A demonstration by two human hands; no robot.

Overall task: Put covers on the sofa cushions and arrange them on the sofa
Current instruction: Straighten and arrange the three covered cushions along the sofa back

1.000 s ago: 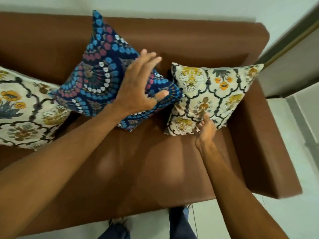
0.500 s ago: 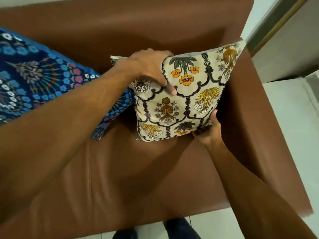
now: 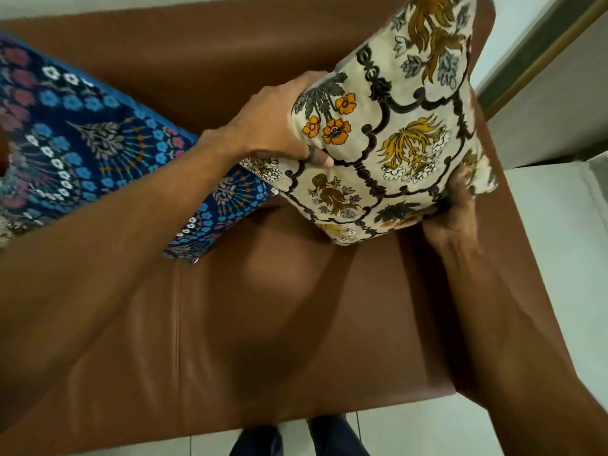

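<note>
A cream cushion with orange and yellow flowers and black scrollwork is lifted off the brown sofa, tilted, at the right end of the seat. My left hand grips its left edge, thumb on the front face. My right hand holds its lower right corner from below. A dark blue cushion with blue and pink dots leans against the sofa's back on the left, partly behind my left forearm, its lower corner touching the cream cushion.
The sofa's right armrest runs beside the cream cushion. Pale floor tiles lie to the right and in front of the sofa. A wall with a dark frame stands at the upper right. Dark trouser legs show at the bottom.
My left hand left the blue cushion and took the cream cushion's left edge. Both hands have raised and tilted the cream cushion toward me. The view has shifted right and closer.
</note>
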